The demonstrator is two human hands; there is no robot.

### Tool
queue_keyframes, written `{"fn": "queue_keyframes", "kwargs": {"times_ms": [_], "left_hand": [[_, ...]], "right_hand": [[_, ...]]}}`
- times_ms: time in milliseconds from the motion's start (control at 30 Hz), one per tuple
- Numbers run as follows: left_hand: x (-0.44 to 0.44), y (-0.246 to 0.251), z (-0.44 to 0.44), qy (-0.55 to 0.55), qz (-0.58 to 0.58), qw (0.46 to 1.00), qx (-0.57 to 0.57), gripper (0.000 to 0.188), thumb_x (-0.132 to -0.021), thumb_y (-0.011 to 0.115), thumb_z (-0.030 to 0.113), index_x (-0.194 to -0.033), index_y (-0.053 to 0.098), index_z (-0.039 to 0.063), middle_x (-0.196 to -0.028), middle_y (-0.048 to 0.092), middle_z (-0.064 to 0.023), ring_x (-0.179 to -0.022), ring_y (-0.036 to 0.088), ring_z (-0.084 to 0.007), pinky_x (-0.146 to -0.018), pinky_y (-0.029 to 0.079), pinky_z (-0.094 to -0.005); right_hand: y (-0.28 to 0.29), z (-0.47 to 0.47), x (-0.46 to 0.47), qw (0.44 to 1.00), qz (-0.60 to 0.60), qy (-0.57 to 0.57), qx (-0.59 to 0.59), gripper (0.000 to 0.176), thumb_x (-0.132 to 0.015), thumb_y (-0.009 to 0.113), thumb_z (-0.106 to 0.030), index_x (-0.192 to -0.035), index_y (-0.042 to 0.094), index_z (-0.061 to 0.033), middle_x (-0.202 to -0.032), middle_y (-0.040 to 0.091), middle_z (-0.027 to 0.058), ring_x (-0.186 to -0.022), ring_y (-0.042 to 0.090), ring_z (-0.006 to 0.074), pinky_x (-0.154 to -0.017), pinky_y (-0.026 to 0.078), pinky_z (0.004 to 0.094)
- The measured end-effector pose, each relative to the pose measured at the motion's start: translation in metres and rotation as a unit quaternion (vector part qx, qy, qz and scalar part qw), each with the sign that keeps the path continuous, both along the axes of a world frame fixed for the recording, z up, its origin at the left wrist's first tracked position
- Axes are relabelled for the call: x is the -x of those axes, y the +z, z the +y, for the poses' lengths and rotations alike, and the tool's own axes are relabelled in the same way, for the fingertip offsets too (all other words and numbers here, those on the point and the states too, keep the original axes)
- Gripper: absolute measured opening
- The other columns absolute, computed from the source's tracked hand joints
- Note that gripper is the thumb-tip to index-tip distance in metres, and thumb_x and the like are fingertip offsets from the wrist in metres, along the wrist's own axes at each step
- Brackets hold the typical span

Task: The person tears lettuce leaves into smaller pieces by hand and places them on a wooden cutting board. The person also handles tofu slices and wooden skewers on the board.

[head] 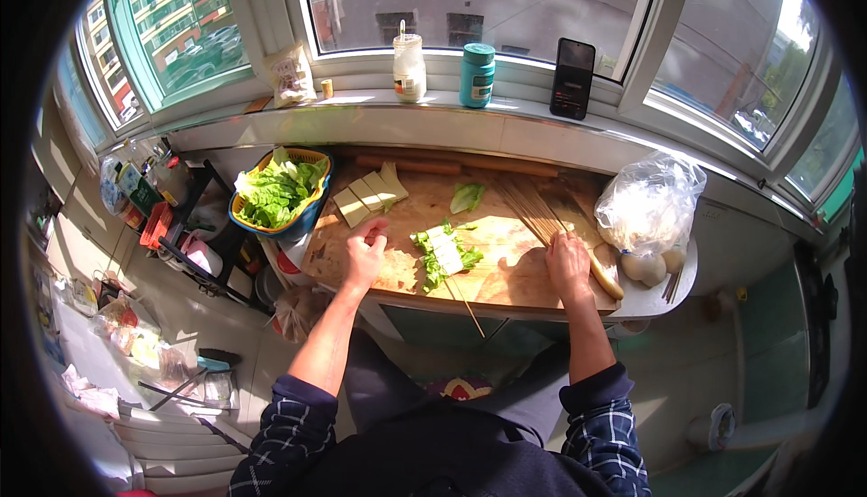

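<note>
My right hand (569,263) rests on the near ends of a bundle of thin wooden skewers (527,209) on the wooden board (501,273); whether its fingers grip any skewer is hard to tell. My left hand (367,249) is over the board's left part, fingers curled, with nothing clearly in it. Between the hands lie skewered pale slices (445,251) on green lettuce leaves (433,277), a bare stick poking out past the near edge. Behind my left hand are several pale flat sheets (369,195), perhaps tofu skin. A loose lettuce leaf (467,197) lies farther back.
A basket (325,185) of lettuce stands left of the board. A knife-like handle (605,273) is beside my right hand. At right are a plastic bag (647,205) and round pale items (643,268). A jar (408,70), a teal bottle (477,77) and a phone (572,80) line the sill.
</note>
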State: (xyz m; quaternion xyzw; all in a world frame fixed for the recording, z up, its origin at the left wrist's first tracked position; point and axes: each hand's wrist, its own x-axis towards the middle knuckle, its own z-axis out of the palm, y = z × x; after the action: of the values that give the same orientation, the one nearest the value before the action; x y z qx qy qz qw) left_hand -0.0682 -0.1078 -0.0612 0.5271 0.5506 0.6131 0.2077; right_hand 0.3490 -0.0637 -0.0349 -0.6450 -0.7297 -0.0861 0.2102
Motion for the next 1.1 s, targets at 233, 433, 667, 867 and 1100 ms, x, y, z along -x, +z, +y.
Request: {"fn": "queue_keyframes", "kwargs": {"times_ms": [233, 433, 667, 867, 1100], "left_hand": [[-0.006, 0.019, -0.008, 0.006, -0.015, 0.999, 0.035, 0.023, -0.096, 0.071, 0.006, -0.118, 0.075, 0.001, -0.097, 0.076, -0.0055, -0.086, 0.071, -0.0132, -0.079, 0.058, -0.0297], [-0.039, 0.057, -0.036, 0.001, 0.249, 0.957, -0.151, 0.024, -0.086, 0.079, 0.007, -0.109, 0.076, 0.002, -0.114, 0.075, -0.0139, -0.104, 0.073, -0.0339, -0.092, 0.059, -0.0411], [-0.077, 0.057, -0.042, -0.126, 0.348, 0.916, -0.154, 0.03, -0.082, 0.085, 0.022, -0.106, 0.079, 0.006, -0.118, 0.073, -0.0096, -0.114, 0.069, -0.0319, -0.104, 0.052, -0.0471], [-0.078, 0.055, -0.04, -0.153, 0.365, 0.911, -0.115, 0.027, -0.08, 0.085, 0.022, -0.105, 0.08, 0.012, -0.118, 0.072, -0.006, -0.116, 0.067, -0.03, -0.106, 0.05, -0.0461], [-0.077, 0.055, -0.04, -0.153, 0.371, 0.909, -0.112, 0.023, -0.083, 0.083, 0.022, -0.105, 0.082, 0.015, -0.118, 0.072, -0.0038, -0.114, 0.067, -0.0272, -0.106, 0.048, -0.0461]], "right_hand": [[0.015, -0.008, 0.001, 0.992, 0.071, 0.056, -0.083, 0.015, -0.094, 0.067, -0.009, -0.105, 0.075, -0.0018, -0.097, 0.071, 0.0185, -0.093, 0.069, 0.039, -0.086, 0.056, 0.0484], [0.038, -0.088, 0.018, 0.938, 0.323, 0.115, -0.053, 0.024, -0.085, 0.071, 0.004, -0.108, 0.076, -0.0033, -0.089, 0.068, 0.0122, -0.067, 0.066, 0.0222, -0.064, 0.055, 0.035], [-0.002, -0.195, 0.028, 0.913, 0.397, 0.063, 0.065, 0.018, -0.087, 0.073, 0.003, -0.104, 0.078, -0.002, -0.076, 0.063, 0.0086, -0.064, 0.062, 0.0166, -0.061, 0.05, 0.0309], [-0.015, -0.241, 0.016, 0.916, 0.373, 0.113, 0.091, 0.015, -0.097, 0.077, -0.008, -0.109, 0.08, -0.0002, -0.084, 0.075, 0.011, -0.071, 0.07, 0.0138, -0.064, 0.053, 0.028], [-0.013, -0.245, 0.025, 0.888, 0.422, 0.07, 0.166, 0.017, -0.097, 0.077, -0.012, -0.109, 0.08, -0.0006, -0.091, 0.08, 0.0147, -0.077, 0.077, 0.0212, -0.071, 0.058, 0.03]]}}
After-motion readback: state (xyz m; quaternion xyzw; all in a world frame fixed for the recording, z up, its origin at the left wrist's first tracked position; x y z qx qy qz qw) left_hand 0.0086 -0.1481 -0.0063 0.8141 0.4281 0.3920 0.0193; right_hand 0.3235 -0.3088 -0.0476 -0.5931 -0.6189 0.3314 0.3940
